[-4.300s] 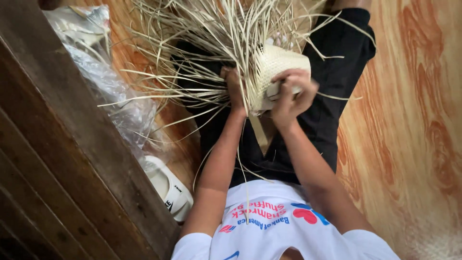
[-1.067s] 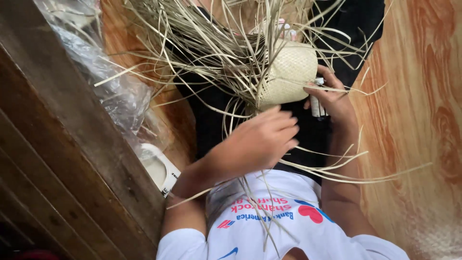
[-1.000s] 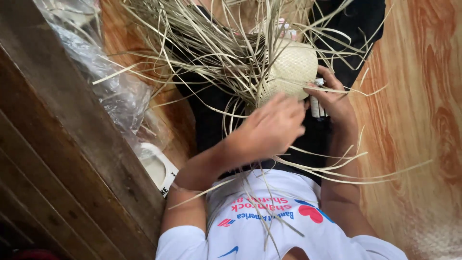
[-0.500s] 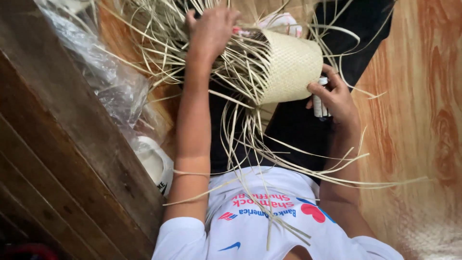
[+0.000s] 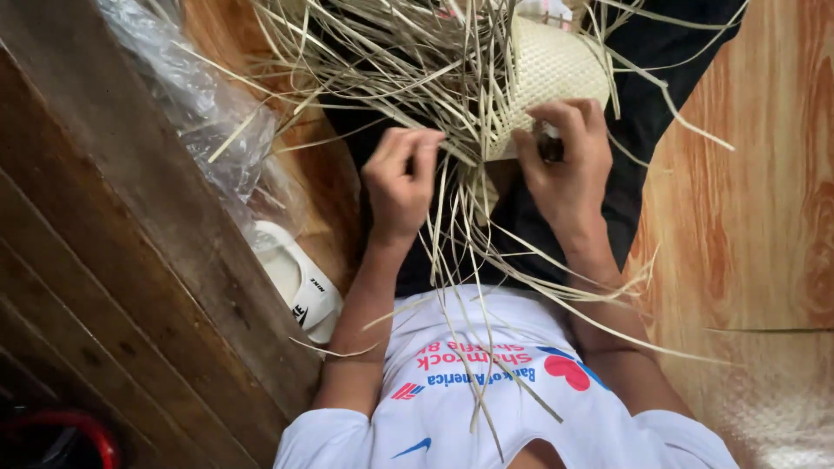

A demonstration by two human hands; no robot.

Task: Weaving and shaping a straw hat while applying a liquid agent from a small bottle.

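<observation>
Now the left hand (image 5: 401, 178) curls loosely closed around loose straw strands (image 5: 382, 61); the right hand (image 5: 565, 161) pinches the woven piece (image 5: 556, 69) at its edge.

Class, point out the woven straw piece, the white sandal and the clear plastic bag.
woven straw piece (image 5: 556, 69), head view, on its tight woven dome.
white sandal (image 5: 300, 282), head view, on its strap.
clear plastic bag (image 5: 200, 113), head view, on its crumpled middle.

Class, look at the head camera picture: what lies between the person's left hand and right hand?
In the head view, loose pale straw strands hang down between the left hand and the right hand, over dark trousers.
</observation>
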